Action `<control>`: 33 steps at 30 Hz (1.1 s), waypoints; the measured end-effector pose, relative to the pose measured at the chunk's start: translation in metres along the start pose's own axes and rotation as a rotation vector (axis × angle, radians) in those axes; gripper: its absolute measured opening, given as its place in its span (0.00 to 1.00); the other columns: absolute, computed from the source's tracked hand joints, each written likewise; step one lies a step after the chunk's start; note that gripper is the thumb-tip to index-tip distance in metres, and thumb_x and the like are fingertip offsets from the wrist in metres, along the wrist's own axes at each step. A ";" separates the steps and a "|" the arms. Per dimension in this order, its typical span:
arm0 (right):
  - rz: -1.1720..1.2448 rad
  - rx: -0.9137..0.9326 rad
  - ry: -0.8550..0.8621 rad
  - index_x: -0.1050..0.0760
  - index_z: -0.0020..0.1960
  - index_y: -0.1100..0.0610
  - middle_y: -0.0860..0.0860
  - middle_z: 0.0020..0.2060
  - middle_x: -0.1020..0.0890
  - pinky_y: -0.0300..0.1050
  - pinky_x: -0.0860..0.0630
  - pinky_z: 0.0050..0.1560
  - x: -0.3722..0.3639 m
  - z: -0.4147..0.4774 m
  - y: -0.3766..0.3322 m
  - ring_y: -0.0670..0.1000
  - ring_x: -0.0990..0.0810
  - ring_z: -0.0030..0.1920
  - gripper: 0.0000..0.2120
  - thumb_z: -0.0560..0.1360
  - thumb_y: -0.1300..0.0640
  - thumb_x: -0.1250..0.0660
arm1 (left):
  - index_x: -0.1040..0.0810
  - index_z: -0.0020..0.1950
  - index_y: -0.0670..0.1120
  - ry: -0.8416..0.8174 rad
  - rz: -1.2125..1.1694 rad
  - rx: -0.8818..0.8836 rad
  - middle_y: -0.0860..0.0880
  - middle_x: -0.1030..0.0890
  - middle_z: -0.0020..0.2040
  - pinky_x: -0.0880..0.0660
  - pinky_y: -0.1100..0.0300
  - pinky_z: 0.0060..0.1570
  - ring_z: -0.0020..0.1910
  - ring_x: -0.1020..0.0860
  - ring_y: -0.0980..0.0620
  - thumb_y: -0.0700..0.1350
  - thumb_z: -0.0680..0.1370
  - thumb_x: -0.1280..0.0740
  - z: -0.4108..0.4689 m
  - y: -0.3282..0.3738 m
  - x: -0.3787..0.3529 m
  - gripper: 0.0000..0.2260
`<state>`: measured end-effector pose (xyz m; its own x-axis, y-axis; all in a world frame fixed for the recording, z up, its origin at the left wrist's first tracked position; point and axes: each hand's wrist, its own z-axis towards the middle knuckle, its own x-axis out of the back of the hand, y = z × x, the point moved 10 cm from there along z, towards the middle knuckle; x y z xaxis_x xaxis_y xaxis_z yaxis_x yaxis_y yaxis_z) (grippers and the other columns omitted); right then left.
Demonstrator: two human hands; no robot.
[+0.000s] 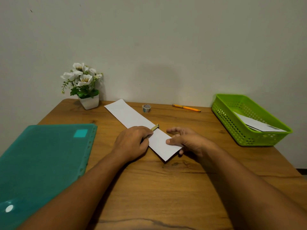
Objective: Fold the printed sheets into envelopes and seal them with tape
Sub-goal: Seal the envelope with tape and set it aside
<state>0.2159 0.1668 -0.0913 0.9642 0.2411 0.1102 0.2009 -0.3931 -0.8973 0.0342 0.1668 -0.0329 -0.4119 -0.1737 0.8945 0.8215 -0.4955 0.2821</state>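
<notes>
We are working at a wooden table with the sheet lying flat as a long white strip, running from 11 o'clock down to 5 o'clock between our hands; no print is showing on this side. Our left hand is curling tight round a slim olive tool, only its tip poking out onto the paper, so we cannot tell what it is. Our right hand is pinching the strip's near end, thumb on top, one fingertip peeking from under the edge, the other fingers arching loosely above. At 12 o'clock the tape is standing beside the strip, and a pen is lying at 1 o'clock. At 2 o'clock a basket is holding white papers, partly hidden by its wall. A folder at 8 o'clock is being cut off by the frame's edge, and a plant is sitting at 11 o'clock.
</notes>
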 end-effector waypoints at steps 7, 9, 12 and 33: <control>-0.056 0.019 0.099 0.27 0.72 0.51 0.53 0.61 0.22 0.44 0.17 0.36 -0.001 0.006 -0.011 0.55 0.15 0.52 0.31 0.72 0.62 0.21 | 0.20 0.68 0.54 -0.012 -0.012 -0.055 0.55 0.19 0.67 0.25 0.62 0.54 0.65 0.23 0.56 0.51 0.82 0.36 -0.003 0.008 -0.002 0.16; -0.072 0.042 0.118 0.28 0.73 0.53 0.49 0.60 0.23 0.43 0.17 0.34 -0.004 0.011 -0.019 0.53 0.16 0.51 0.32 0.73 0.62 0.21 | 0.20 0.68 0.54 -0.019 -0.021 -0.070 0.56 0.19 0.67 0.25 0.63 0.54 0.65 0.23 0.57 0.53 0.82 0.36 -0.004 0.010 -0.002 0.16; -0.090 0.081 0.146 0.29 0.75 0.55 0.52 0.67 0.25 0.41 0.20 0.31 -0.007 0.017 -0.027 0.52 0.17 0.51 0.33 0.73 0.62 0.21 | 0.19 0.68 0.54 -0.025 -0.028 -0.073 0.56 0.19 0.66 0.24 0.62 0.53 0.64 0.23 0.57 0.54 0.82 0.37 -0.005 0.010 -0.002 0.16; -0.009 0.156 0.085 0.36 0.77 0.58 0.61 0.56 0.17 0.43 0.21 0.30 -0.024 0.022 -0.030 0.56 0.15 0.40 0.34 0.76 0.69 0.27 | 0.20 0.69 0.52 -0.030 -0.074 -0.103 0.54 0.19 0.65 0.23 0.60 0.53 0.62 0.22 0.55 0.53 0.80 0.37 -0.009 0.019 -0.001 0.19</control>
<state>0.1834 0.1921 -0.0766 0.9750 0.1657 0.1484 0.1867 -0.2474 -0.9507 0.0468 0.1497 -0.0315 -0.4567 -0.1091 0.8829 0.7438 -0.5912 0.3117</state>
